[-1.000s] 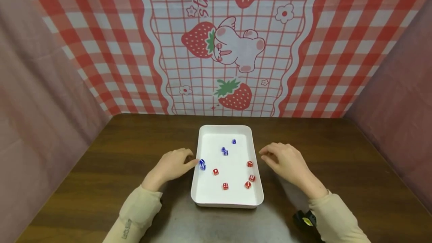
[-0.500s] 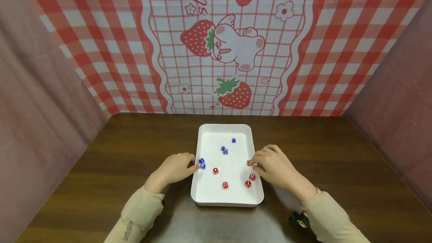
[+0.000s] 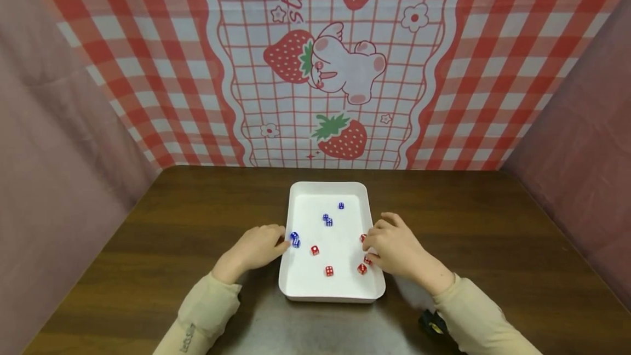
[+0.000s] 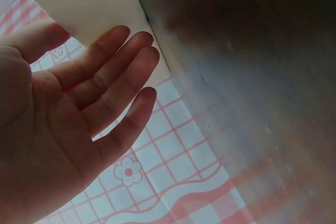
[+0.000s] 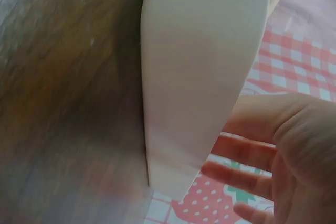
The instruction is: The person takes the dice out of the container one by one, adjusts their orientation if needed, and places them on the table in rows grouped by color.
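While the right hand (image 3: 396,248) is hovering over the right wall of the white tray (image 3: 340,289), its grip is hanging loosely parted, holding nothing, beside two of the five red dice (image 3: 362,269). By the left wall, the left hand (image 3: 253,246) is also holding nothing, its fingers lying relaxed near two blue dice (image 3: 296,243). Three more blue dice are lying in the tray's far half. The tray is resting on the brown tabletop (image 3: 443,196).
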